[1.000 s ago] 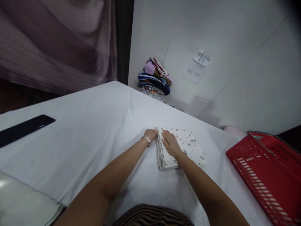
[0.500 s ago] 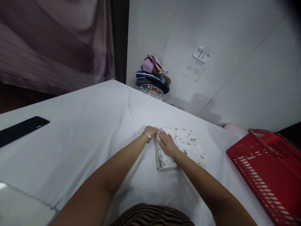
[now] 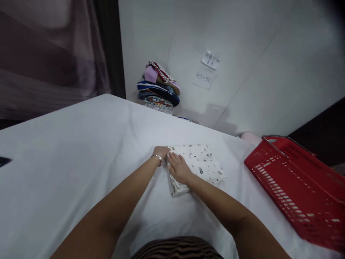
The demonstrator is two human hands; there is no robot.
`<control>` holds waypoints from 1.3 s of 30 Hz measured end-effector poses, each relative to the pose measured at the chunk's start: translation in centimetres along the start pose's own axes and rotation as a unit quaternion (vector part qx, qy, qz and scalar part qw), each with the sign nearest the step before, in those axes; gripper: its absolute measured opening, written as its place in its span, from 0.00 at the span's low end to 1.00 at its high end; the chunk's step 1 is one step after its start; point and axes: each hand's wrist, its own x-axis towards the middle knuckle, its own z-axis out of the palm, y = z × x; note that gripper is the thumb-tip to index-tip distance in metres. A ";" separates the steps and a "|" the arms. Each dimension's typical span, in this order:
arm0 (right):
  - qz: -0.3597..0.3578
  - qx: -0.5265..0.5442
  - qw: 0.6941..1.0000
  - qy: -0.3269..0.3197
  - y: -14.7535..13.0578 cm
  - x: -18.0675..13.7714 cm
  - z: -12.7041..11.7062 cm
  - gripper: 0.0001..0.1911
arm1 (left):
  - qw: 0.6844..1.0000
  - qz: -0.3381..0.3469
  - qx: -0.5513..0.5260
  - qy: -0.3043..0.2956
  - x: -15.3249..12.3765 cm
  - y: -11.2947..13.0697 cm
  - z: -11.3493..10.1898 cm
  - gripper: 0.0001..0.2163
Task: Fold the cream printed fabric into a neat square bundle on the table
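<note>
A folded white cloth (image 3: 201, 163) with small dark specks lies on the white-covered table (image 3: 81, 151), its layered edges facing me. My right hand (image 3: 178, 168) rests flat on the cloth's near-left part, fingers stretched out. My left hand (image 3: 161, 152), a bracelet on its wrist, sits at the cloth's far-left corner. Its fingers are curled against the edge and partly hidden behind my right hand.
A red plastic basket (image 3: 285, 180) with a metal handle stands on the right. A pile of folded coloured clothes (image 3: 159, 86) sits against the wall behind the table. Two paper notes (image 3: 206, 68) hang on the wall. A black object (image 3: 3, 161) shows at the left edge.
The camera has swung right, so everything has slid left in view. My right hand has drawn slightly back toward the cloth's left edge. The left hand stays at the corner.
</note>
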 end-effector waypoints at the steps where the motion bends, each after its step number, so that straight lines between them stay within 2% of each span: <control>1: 0.000 -0.003 1.000 0.001 0.0 0.0 0.0 0.26 | 1.000 0.006 0.004 0.004 0.1 -0.1 0.1 0.06; 8: -0.005 0.026 1.000 -0.014 0.1 0.1 -0.3 0.27 | 0.998 0.039 0.043 0.030 0.0 -0.2 0.1 0.10; 12: 0.002 0.057 0.998 -0.015 1.9 0.1 -1.7 0.27 | 0.995 0.054 0.070 0.038 -0.3 -0.1 0.0 0.10; 16: 0.117 0.009 0.993 0.028 6.6 -0.7 -3.6 0.27 | 0.994 0.017 0.070 0.079 -0.3 -0.2 0.1 0.14; 19: 0.222 -0.060 0.972 0.042 10.6 -2.3 -3.6 0.27 | 0.993 -0.003 0.067 0.094 -0.4 -0.2 0.3 0.15; 22: 0.263 -0.081 0.961 0.034 12.9 -3.7 -2.3 0.27 | 0.992 0.020 0.095 0.085 -0.6 -0.1 0.5 0.10; 25: 0.263 -0.086 0.960 0.035 13.4 -4.0 -1.4 0.27 | 0.987 0.040 0.127 0.085 -0.7 0.2 0.6 0.08; 28: 0.251 -0.050 0.966 0.040 13.5 -3.9 -2.1 0.26 | 0.989 0.033 0.123 0.074 -0.9 0.5 0.3 0.09; 31: 0.270 0.004 0.960 0.078 14.5 -4.7 -3.6 0.24 | 0.997 -0.018 0.060 0.046 -1.9 0.7 -0.4 0.18; 33: 0.326 0.049 0.938 0.110 15.6 -6.0 -4.5 0.26 | 0.998 -0.052 0.012 0.020 -2.9 0.7 -0.8 0.26; 36: 0.423 0.125 0.894 0.084 17.3 -8.5 -5.2 0.29 | 0.997 -0.067 -0.029 -0.018 -4.8 0.4 -0.9 0.33; 39: 0.441 0.140 0.885 0.057 18.1 -10.6 -5.4 0.27 | 0.997 -0.056 -0.030 -0.046 -6.2 -0.2 -0.2 0.36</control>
